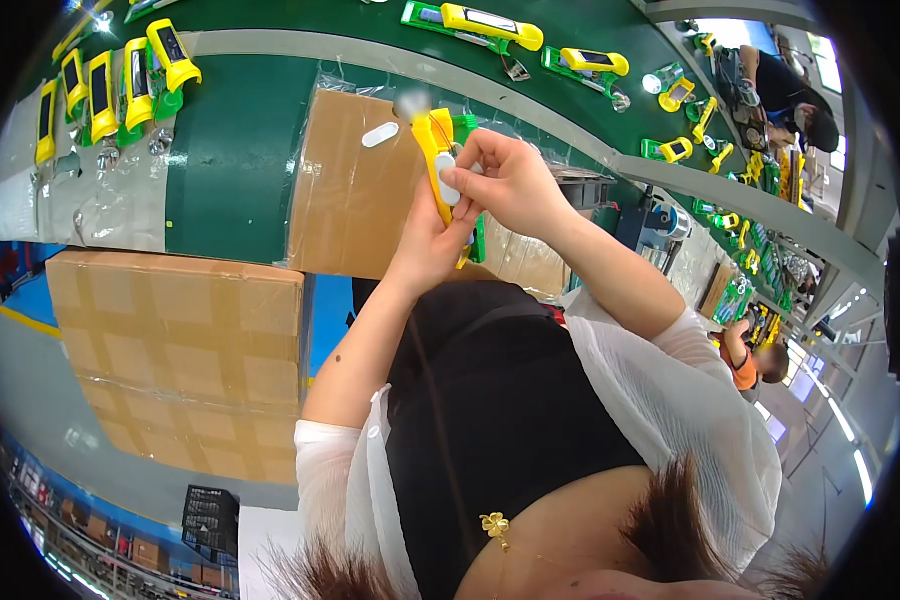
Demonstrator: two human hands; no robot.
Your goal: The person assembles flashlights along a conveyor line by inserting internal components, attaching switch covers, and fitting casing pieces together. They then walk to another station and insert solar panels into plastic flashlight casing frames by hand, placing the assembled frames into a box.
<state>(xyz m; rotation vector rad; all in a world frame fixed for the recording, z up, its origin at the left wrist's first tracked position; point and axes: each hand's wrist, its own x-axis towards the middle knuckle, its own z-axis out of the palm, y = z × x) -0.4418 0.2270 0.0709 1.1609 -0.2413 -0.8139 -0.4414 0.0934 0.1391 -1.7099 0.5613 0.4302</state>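
Observation:
My left hand point(432, 240) is closed around a yellow plastic housing point(437, 150) with green parts, held above a cardboard sheet. A clear, blurred lamp-like end point(413, 103) sticks out at its top. Between the thumb and fingers of my right hand point(515, 185) is a white oval piece point(449, 182), against the housing's face. Whether it is attached there I cannot tell. Another white oval piece point(380, 134) lies on the cardboard sheet point(345, 190), left of the housing.
Several yellow-and-green units point(100, 95) stand at the left of the green bench point(230, 150). More units point(490, 25) lie along the conveyor behind. A large taped carton point(175, 350) stands at the front left. Co-workers point(790, 100) are at the right, beyond a metal frame point(730, 180).

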